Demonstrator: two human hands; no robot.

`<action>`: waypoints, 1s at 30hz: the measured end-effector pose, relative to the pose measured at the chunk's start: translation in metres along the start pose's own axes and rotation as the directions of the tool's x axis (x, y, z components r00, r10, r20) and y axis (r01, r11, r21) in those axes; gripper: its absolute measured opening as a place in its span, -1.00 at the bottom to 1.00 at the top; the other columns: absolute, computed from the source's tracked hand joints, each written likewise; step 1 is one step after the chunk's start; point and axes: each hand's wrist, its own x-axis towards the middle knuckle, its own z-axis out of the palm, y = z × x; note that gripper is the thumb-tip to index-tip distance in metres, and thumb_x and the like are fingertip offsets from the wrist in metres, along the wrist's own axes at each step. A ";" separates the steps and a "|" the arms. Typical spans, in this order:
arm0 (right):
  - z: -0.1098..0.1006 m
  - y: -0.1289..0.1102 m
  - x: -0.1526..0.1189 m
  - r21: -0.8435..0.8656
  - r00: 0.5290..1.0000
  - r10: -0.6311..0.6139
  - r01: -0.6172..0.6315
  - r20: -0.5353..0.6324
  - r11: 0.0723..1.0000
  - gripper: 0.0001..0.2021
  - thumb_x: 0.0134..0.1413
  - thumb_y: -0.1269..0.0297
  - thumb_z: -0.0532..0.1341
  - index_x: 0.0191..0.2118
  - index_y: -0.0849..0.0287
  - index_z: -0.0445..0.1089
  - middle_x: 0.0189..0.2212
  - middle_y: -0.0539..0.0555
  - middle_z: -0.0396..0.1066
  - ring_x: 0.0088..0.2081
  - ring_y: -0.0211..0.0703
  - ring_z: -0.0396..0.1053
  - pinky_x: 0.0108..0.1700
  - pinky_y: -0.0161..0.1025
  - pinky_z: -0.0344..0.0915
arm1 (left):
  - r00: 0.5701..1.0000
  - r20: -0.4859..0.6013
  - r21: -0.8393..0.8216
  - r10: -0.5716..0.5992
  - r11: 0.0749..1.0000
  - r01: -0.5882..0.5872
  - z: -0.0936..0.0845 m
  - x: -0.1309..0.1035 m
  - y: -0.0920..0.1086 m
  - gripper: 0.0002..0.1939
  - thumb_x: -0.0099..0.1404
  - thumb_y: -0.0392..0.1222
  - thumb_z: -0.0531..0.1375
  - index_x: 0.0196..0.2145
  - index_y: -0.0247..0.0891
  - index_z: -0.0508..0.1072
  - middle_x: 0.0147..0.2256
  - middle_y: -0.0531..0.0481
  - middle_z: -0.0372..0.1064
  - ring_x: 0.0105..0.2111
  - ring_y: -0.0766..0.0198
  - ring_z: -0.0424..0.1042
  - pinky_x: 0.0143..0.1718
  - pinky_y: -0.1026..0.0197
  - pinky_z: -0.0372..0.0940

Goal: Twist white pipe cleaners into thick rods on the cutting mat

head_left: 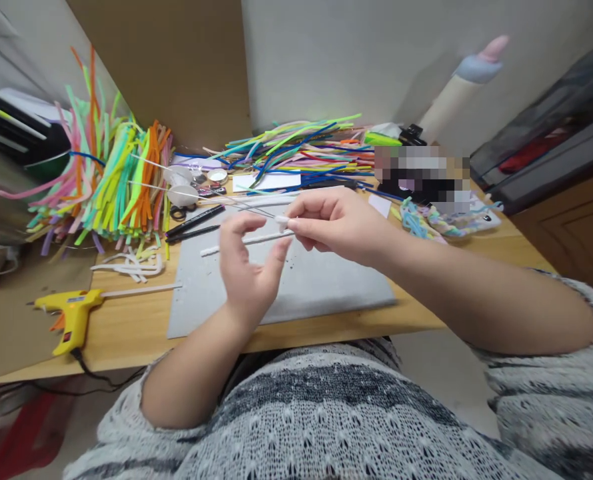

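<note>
My right hand (334, 223) pinches a small white fuzzy piece (281, 221), apparently pipe cleaner, between thumb and fingertips. Two thin pale wires (216, 198) run leftward from this piece, past the table items. Just left of it, my left hand (251, 267) is raised with thumb and curled fingers apart, nothing between them. Below the hands, a white pipe cleaner (249, 243) lies across the grey mat (321, 287). How the wires join the white piece is hidden by the right fingertips.
A yellow glue gun (74, 313) lies left, near cut white pipe cleaners (131, 264). Black pens (196, 223) and scissors (179, 212) sit at the mat's upper left. Colourful pipe cleaner bundles (126, 180) stand behind, with a loose pile (301, 150) along the wall.
</note>
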 end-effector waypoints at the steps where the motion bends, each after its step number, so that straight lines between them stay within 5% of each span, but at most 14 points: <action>1: 0.001 0.000 -0.002 0.058 1.000 -0.001 0.002 -0.014 0.998 -0.87 0.10 0.29 0.16 -0.41 0.24 0.30 -0.69 -0.11 0.20 -0.66 -0.45 0.05 -0.61 -0.41 -0.04 | 0.996 0.061 -0.055 -0.068 0.996 0.071 0.005 -0.003 0.001 -0.72 0.19 -0.14 0.22 -0.15 -0.20 0.28 -0.23 -0.04 0.28 -0.20 0.24 0.34 -0.15 0.14 0.27; 3: 0.004 0.003 -0.007 0.144 0.998 -0.007 0.016 -0.061 0.990 -0.85 0.08 0.26 0.18 -0.41 0.23 0.28 -0.70 -0.12 0.19 -0.67 -0.45 0.05 -0.63 -0.42 -0.05 | 0.978 0.159 -0.107 -0.137 0.982 0.155 0.010 -0.007 0.005 -0.80 0.27 -0.15 0.14 -0.15 -0.21 0.29 -0.26 -0.02 0.32 -0.27 0.30 0.37 -0.25 0.22 0.29; 5: 0.007 0.006 -0.011 0.168 0.991 -0.020 0.042 -0.130 0.985 -0.84 0.08 0.24 0.17 -0.41 0.22 0.27 -0.69 -0.12 0.19 -0.67 -0.45 0.04 -0.63 -0.42 -0.04 | 0.979 0.176 -0.048 -0.105 0.992 0.115 0.009 -0.005 0.009 -0.88 0.32 -0.20 0.07 -0.19 -0.22 0.33 -0.33 0.01 0.35 -0.36 0.35 0.37 -0.34 0.27 0.27; 7: 0.009 0.009 -0.015 0.117 0.977 -0.048 0.074 -0.208 0.990 -0.83 0.09 0.24 0.16 -0.43 0.22 0.26 -0.68 -0.11 0.19 -0.66 -0.43 0.06 -0.60 -0.40 -0.02 | 0.981 0.189 0.128 0.032 0.990 -0.057 0.004 -0.001 0.015 -0.89 0.31 -0.25 0.08 -0.23 -0.24 0.37 -0.37 0.00 0.39 -0.39 0.34 0.35 -0.34 0.26 0.23; 9: 0.009 0.013 -0.019 -0.024 0.957 -0.102 0.099 -0.273 0.995 -0.83 0.11 0.25 0.13 -0.44 0.23 0.27 -0.66 -0.09 0.21 -0.62 -0.39 0.11 -0.55 -0.38 0.02 | 0.937 0.288 0.326 0.197 0.900 -0.289 -0.002 0.006 0.023 -0.90 0.28 -0.29 0.10 -0.26 -0.26 0.40 -0.39 -0.02 0.41 -0.39 0.30 0.32 -0.32 0.22 0.20; 12: 0.007 0.017 -0.030 -0.416 0.931 -0.222 0.086 -0.291 0.905 -0.83 0.12 0.29 0.10 -0.43 0.23 0.32 -0.59 -0.02 0.28 -0.52 -0.33 0.18 -0.46 -0.34 0.03 | 0.801 0.505 0.456 0.320 0.689 -0.563 -0.011 0.019 0.037 -0.88 0.28 -0.30 0.08 -0.32 -0.26 0.43 -0.42 -0.03 0.42 -0.41 0.26 0.28 -0.36 0.17 0.13; 16: 0.006 0.016 -0.047 -0.824 0.963 -0.245 0.049 -0.111 0.564 -0.82 0.11 0.34 0.07 -0.41 0.20 0.39 -0.51 0.05 0.40 -0.47 -0.25 0.22 -0.46 -0.29 -0.10 | 0.556 0.791 0.342 0.256 0.568 -0.748 -0.018 0.045 0.055 -0.78 0.31 -0.29 0.03 -0.43 -0.22 0.43 -0.46 -0.01 0.39 -0.35 0.20 0.30 -0.35 0.13 0.09; 19: 0.005 0.014 -0.057 -0.851 0.976 -0.198 0.180 0.091 0.494 -0.81 0.09 0.36 0.08 -0.41 0.17 0.43 -0.49 0.04 0.45 -0.48 -0.25 0.24 -0.47 -0.29 -0.13 | 0.286 0.941 0.102 0.180 0.657 -0.747 -0.020 0.069 0.060 -0.78 0.29 -0.24 0.08 -0.47 -0.19 0.46 -0.48 0.03 0.40 -0.33 0.22 0.32 -0.31 0.15 0.13; 22: 0.003 0.012 -0.064 -0.728 0.949 -0.205 0.314 0.238 0.610 -0.83 0.07 0.37 0.10 -0.42 0.17 0.43 -0.54 0.00 0.42 -0.50 -0.30 0.23 -0.47 -0.33 -0.08 | 0.165 0.972 -0.053 0.166 0.841 -0.539 -0.021 0.088 0.056 -0.82 0.25 -0.19 0.14 -0.46 -0.13 0.52 -0.49 0.05 0.44 -0.38 0.29 0.36 -0.31 0.21 0.18; 24: 0.002 0.012 -0.068 -0.589 0.928 -0.236 0.366 0.287 0.720 -0.84 0.08 0.38 0.10 -0.40 0.19 0.43 -0.54 -0.02 0.40 -0.50 -0.34 0.22 -0.45 -0.36 -0.02 | 0.165 0.974 -0.083 0.155 0.923 -0.376 -0.022 0.092 0.050 -0.85 0.24 -0.18 0.17 -0.42 -0.12 0.54 -0.46 0.04 0.47 -0.39 0.32 0.39 -0.32 0.26 0.22; 26: 0.002 0.013 -0.071 -0.425 0.917 -0.265 0.376 0.297 0.824 -0.86 0.10 0.38 0.11 -0.38 0.22 0.41 -0.52 -0.03 0.39 -0.49 -0.37 0.22 -0.42 -0.38 0.05 | 0.214 0.967 -0.085 0.138 0.967 -0.241 -0.022 0.088 0.044 -0.87 0.22 -0.19 0.18 -0.40 -0.14 0.55 -0.45 0.03 0.49 -0.42 0.35 0.41 -0.36 0.30 0.24; 28: 0.003 0.015 -0.074 -0.247 0.931 -0.272 0.331 0.242 0.911 -0.87 0.11 0.35 0.12 -0.39 0.23 0.38 -0.53 -0.04 0.35 -0.50 -0.38 0.20 -0.42 -0.39 0.09 | 0.324 0.939 -0.070 0.112 0.988 -0.138 -0.022 0.075 0.038 -0.88 0.21 -0.19 0.19 -0.40 -0.17 0.54 -0.47 0.02 0.49 -0.46 0.37 0.42 -0.41 0.33 0.26; 30: 0.005 0.019 -0.076 -0.086 0.965 -0.233 0.244 0.123 0.966 -0.86 0.11 0.30 0.14 -0.40 0.23 0.36 -0.58 -0.06 0.28 -0.54 -0.39 0.16 -0.48 -0.39 0.09 | 0.485 0.872 -0.040 0.063 0.998 -0.058 -0.021 0.056 0.032 -0.89 0.20 -0.19 0.20 -0.42 -0.20 0.53 -0.50 0.02 0.48 -0.52 0.38 0.41 -0.47 0.34 0.26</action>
